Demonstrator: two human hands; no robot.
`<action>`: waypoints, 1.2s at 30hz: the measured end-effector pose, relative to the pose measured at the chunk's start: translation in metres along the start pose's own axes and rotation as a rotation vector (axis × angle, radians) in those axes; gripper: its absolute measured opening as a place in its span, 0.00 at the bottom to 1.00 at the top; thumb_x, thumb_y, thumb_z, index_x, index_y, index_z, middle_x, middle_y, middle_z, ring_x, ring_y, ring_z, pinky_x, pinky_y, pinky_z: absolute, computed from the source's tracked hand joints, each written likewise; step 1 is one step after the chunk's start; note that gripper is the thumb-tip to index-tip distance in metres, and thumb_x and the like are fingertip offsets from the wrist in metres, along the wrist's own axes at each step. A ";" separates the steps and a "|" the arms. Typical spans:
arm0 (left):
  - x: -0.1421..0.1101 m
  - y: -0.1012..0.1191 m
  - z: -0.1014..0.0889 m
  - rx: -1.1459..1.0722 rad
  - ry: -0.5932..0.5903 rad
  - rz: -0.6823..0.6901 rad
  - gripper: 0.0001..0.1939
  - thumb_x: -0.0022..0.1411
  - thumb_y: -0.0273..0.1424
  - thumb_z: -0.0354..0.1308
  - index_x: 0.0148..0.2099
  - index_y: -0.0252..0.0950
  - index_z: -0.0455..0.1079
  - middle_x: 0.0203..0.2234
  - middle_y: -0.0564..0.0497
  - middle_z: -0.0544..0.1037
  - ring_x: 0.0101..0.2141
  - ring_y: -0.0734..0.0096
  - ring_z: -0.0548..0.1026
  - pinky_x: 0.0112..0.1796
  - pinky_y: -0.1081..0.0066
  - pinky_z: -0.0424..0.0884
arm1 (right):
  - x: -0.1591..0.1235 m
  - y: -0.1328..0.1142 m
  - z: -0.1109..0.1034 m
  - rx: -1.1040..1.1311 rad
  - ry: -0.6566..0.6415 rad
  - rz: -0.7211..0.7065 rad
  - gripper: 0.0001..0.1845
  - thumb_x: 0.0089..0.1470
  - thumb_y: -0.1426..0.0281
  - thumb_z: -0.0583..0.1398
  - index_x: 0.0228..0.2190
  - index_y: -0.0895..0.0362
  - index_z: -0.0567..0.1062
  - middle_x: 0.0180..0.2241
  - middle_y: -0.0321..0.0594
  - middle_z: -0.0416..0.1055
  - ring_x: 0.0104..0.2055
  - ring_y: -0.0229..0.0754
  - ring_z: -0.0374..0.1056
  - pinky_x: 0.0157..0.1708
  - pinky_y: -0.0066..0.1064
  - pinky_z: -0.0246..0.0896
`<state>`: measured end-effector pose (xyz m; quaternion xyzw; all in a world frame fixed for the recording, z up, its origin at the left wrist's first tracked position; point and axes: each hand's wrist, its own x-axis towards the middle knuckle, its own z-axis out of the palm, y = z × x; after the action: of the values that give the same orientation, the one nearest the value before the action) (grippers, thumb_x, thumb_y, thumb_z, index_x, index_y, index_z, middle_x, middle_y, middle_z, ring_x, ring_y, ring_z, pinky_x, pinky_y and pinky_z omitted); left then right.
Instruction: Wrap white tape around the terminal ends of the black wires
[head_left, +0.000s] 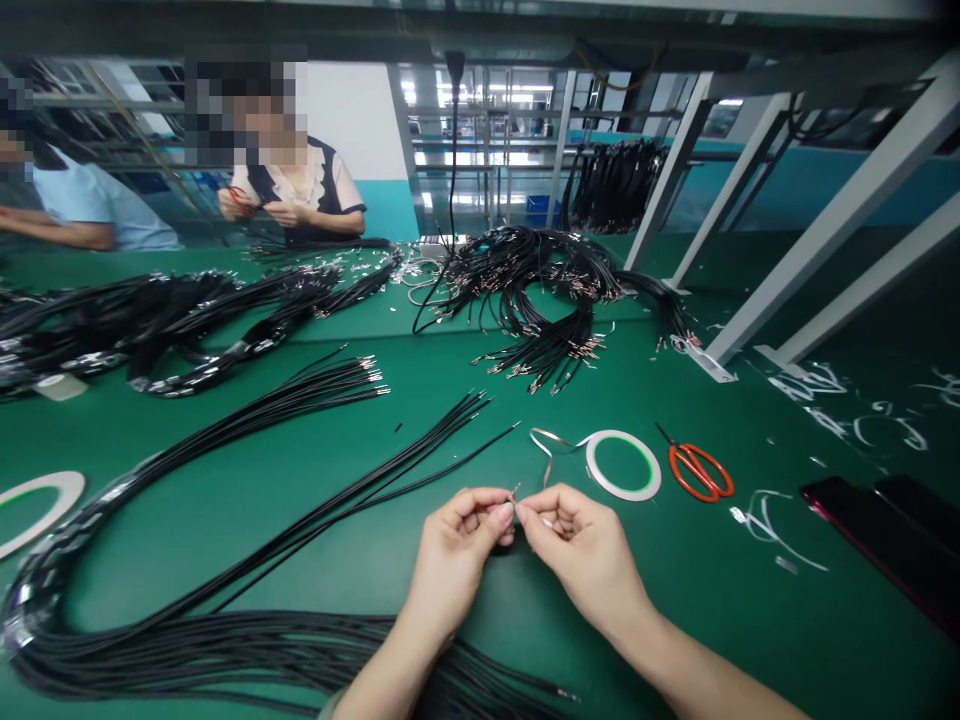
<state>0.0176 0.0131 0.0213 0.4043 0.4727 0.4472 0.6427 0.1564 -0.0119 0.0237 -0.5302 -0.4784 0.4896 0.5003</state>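
My left hand [466, 535] is closed in a pinch on a black cable's end, whose thin bare tip [516, 489] sticks up above the fingertips. Against it, my right hand [581, 540] pinches with thumb and forefinger at the same spot; what lies between those fingers is too small to make out. Just beyond the right hand is a roll of white tape [651, 480] with a green inner ring. Its loose strip [546, 440] bends down behind the right fingers. Left of both hands lies a bundle of black cables [225, 650], partly under my left forearm.
Orange-handled scissors [701, 472] lie right of the tape roll. More cable bundles [540, 265] cover the far table, and metal legs [825, 220] stand at right. Dark phone-like objects [885, 545] lie at the right edge. Across the table a person [300, 195] holds something orange.
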 end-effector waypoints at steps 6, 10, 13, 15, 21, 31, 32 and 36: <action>-0.002 -0.001 0.003 -0.050 0.050 -0.083 0.15 0.46 0.34 0.69 0.35 0.31 0.73 0.22 0.52 0.77 0.22 0.77 0.74 0.27 0.77 0.72 | 0.004 0.002 -0.001 -0.044 0.032 -0.003 0.10 0.53 0.65 0.62 0.28 0.60 0.75 0.22 0.37 0.73 0.21 0.35 0.64 0.21 0.26 0.56; -0.003 -0.001 0.005 -0.072 0.045 -0.105 0.14 0.47 0.34 0.69 0.34 0.31 0.73 0.18 0.53 0.77 0.20 0.77 0.73 0.25 0.78 0.71 | 0.004 0.001 -0.001 0.021 0.016 0.027 0.11 0.53 0.64 0.62 0.27 0.60 0.75 0.22 0.36 0.72 0.21 0.35 0.64 0.21 0.25 0.57; -0.005 -0.001 0.004 -0.069 0.031 -0.111 0.13 0.49 0.35 0.68 0.34 0.31 0.73 0.17 0.53 0.76 0.19 0.77 0.72 0.25 0.78 0.70 | 0.004 0.001 -0.001 0.065 -0.001 0.029 0.11 0.53 0.64 0.62 0.27 0.60 0.75 0.21 0.35 0.71 0.21 0.34 0.64 0.21 0.25 0.58; -0.005 -0.001 0.004 -0.069 0.020 -0.117 0.13 0.49 0.35 0.67 0.34 0.31 0.73 0.17 0.54 0.75 0.19 0.77 0.72 0.25 0.78 0.70 | 0.004 0.001 -0.002 0.080 -0.008 0.026 0.11 0.52 0.64 0.62 0.27 0.60 0.75 0.20 0.35 0.71 0.21 0.34 0.63 0.21 0.25 0.58; -0.006 0.001 0.004 -0.081 -0.010 -0.122 0.12 0.50 0.35 0.67 0.33 0.31 0.73 0.17 0.54 0.75 0.18 0.78 0.71 0.24 0.79 0.68 | 0.006 0.001 -0.003 0.082 -0.006 0.017 0.11 0.52 0.64 0.63 0.27 0.59 0.75 0.20 0.34 0.71 0.21 0.34 0.64 0.22 0.24 0.58; -0.005 0.003 0.002 -0.013 -0.076 -0.071 0.11 0.55 0.36 0.62 0.30 0.31 0.72 0.14 0.54 0.73 0.17 0.78 0.69 0.23 0.78 0.64 | 0.008 -0.002 -0.004 0.159 -0.038 0.031 0.11 0.50 0.63 0.64 0.27 0.60 0.76 0.23 0.38 0.75 0.24 0.36 0.69 0.25 0.26 0.64; -0.005 0.003 0.002 -0.009 -0.078 -0.069 0.11 0.55 0.36 0.62 0.30 0.31 0.72 0.14 0.54 0.73 0.16 0.78 0.69 0.23 0.78 0.64 | 0.008 -0.002 -0.004 0.170 -0.041 0.032 0.11 0.50 0.63 0.64 0.27 0.60 0.76 0.23 0.39 0.76 0.24 0.36 0.69 0.26 0.26 0.64; -0.005 0.003 0.001 -0.013 -0.103 -0.081 0.12 0.57 0.36 0.61 0.28 0.32 0.71 0.12 0.54 0.71 0.16 0.78 0.67 0.23 0.78 0.64 | 0.008 -0.004 -0.003 0.190 -0.050 0.048 0.11 0.50 0.63 0.65 0.27 0.60 0.77 0.24 0.39 0.76 0.24 0.36 0.69 0.26 0.26 0.65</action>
<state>0.0177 0.0090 0.0253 0.4031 0.4519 0.4024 0.6865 0.1599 -0.0041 0.0273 -0.4794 -0.4293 0.5577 0.5243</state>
